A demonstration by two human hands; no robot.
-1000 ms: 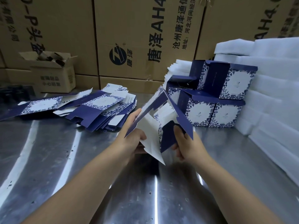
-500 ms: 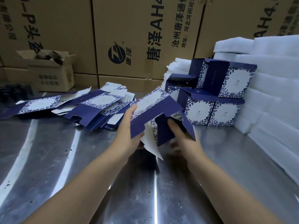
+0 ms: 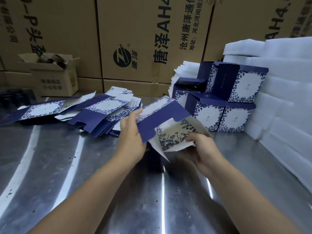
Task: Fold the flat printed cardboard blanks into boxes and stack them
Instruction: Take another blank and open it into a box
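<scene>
Left hand (image 3: pixel 132 138) and right hand (image 3: pixel 202 149) each grip the half-folded blank (image 3: pixel 162 118), just left of the box stack (image 3: pixel 244 85).

We see a table (image 3: pixel 50 166) of shiny scratched metal, matt printed card blanks (image 3: pixel 94 114), brown corrugated cartons (image 3: pixel 152 31), and soft white foam sheets (image 3: pixel 283 98).

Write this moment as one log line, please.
step: folding blank | left hand: grips blank | right hand: pinches its edge | folded boxes: stacked behind
</scene>
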